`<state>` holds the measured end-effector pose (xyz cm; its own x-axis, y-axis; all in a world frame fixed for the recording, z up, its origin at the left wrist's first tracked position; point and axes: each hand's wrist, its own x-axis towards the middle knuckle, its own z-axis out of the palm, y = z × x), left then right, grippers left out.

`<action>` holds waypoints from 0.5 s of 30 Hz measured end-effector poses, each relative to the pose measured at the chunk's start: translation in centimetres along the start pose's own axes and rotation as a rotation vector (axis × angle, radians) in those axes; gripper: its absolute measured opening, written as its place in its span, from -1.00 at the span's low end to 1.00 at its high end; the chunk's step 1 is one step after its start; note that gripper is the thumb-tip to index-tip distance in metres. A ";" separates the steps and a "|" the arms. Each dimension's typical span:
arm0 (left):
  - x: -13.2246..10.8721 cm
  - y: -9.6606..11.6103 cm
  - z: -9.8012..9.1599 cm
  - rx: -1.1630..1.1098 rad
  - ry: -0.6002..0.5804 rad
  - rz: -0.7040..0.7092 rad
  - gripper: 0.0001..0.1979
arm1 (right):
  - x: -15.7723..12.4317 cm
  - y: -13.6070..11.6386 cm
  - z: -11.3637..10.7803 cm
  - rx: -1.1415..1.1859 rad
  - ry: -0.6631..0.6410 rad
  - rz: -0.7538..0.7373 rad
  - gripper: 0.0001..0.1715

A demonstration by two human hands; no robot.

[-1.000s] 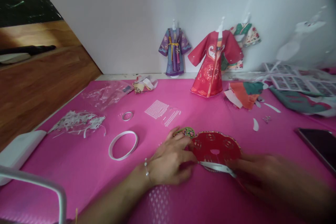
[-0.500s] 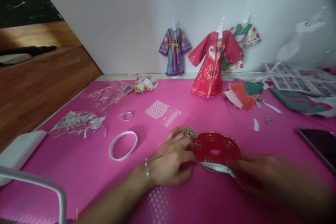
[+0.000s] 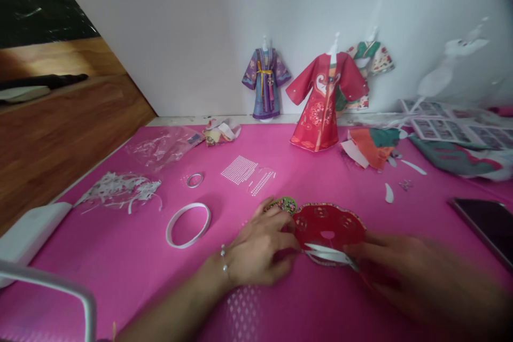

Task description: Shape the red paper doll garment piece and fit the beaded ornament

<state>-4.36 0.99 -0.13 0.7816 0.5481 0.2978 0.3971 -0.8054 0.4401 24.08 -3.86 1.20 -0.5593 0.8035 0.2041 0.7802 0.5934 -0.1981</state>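
A red rounded piece with a patterned border [image 3: 348,224], cloth or paper, lies flat on the pink tabletop. My left hand [image 3: 260,248] has its curled fingers on the piece's left edge, gripping it. Just beyond those fingertips sits a small green floral piece [image 3: 287,204], partly covered by them. My right hand [image 3: 409,272], blurred, is closed round a pair of scissors [image 3: 331,254]. Their silvery blades are slightly parted and lie over the lower part of the red piece, tips near my left fingers. The handles are mostly hidden in my hand.
A white tape roll [image 3: 187,225], a smaller ring [image 3: 194,180] and sheets of white dots [image 3: 240,169] lie to the left. Miniature dresses on stands, including a red robe [image 3: 320,104], line the back wall. A phone [image 3: 481,224] and fabric scraps [image 3: 372,144] are to the right.
The scissor blades have parted a little more over the red piece. My left hand keeps its place; the whole view has shifted slightly.
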 end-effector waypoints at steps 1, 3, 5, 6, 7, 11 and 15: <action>0.0 0.0 0.0 -0.006 -0.001 0.001 -0.81 | 0.1 0.2 0.0 0.028 -0.024 -0.016 -0.50; 0.0 0.1 0.1 -0.017 0.000 0.007 -0.78 | 0.2 0.6 0.1 0.059 -0.009 -0.025 -0.52; 0.0 0.2 0.1 -0.024 0.013 -0.011 -0.77 | 0.3 0.9 0.4 0.044 0.083 -0.012 -0.57; 0.0 0.2 0.1 -0.025 0.032 -0.037 -0.77 | 0.3 1.1 0.6 0.036 0.119 -0.008 -0.60; -0.1 0.1 0.1 -0.023 0.065 -0.075 -0.78 | 0.3 1.2 0.8 0.030 0.139 -0.006 -0.61; 0.0 -0.4 -0.1 0.042 0.283 -0.293 -0.83 | 0.5 1.4 1.3 0.001 0.156 0.005 -0.62; 0.1 -0.7 -0.2 0.103 0.303 -0.440 -0.74 | 0.7 1.7 1.5 -0.025 0.153 0.034 -0.65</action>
<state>-4.64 1.62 -0.23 0.3635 0.8666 0.3419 0.7125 -0.4951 0.4972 24.55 -2.22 -0.38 -0.4848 0.8052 0.3415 0.8059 0.5630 -0.1833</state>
